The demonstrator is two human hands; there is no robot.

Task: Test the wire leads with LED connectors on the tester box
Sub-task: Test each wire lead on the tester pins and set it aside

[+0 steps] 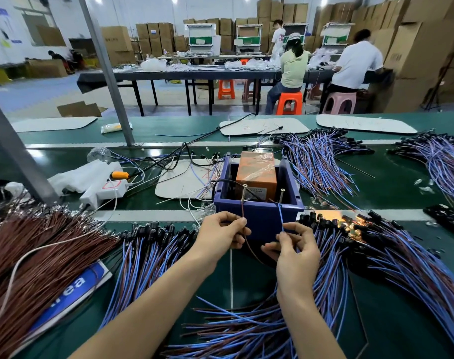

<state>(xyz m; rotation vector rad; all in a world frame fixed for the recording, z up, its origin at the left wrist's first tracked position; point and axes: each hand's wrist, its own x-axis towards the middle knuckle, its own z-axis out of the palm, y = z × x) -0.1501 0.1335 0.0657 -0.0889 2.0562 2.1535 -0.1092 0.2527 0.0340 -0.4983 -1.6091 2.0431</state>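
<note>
Head view: wire bundles [321,164] around tester box [262,217]

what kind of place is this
Probably a factory assembly line: heaps of wire leads on a green conveyor belt, stacked cartons behind, and workers seated at a long table.

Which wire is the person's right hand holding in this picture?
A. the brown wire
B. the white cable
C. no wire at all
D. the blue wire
D: the right hand pinches the blue wire that rises to the rim of the tester box, while the left hand pinches the brown wire.
</note>
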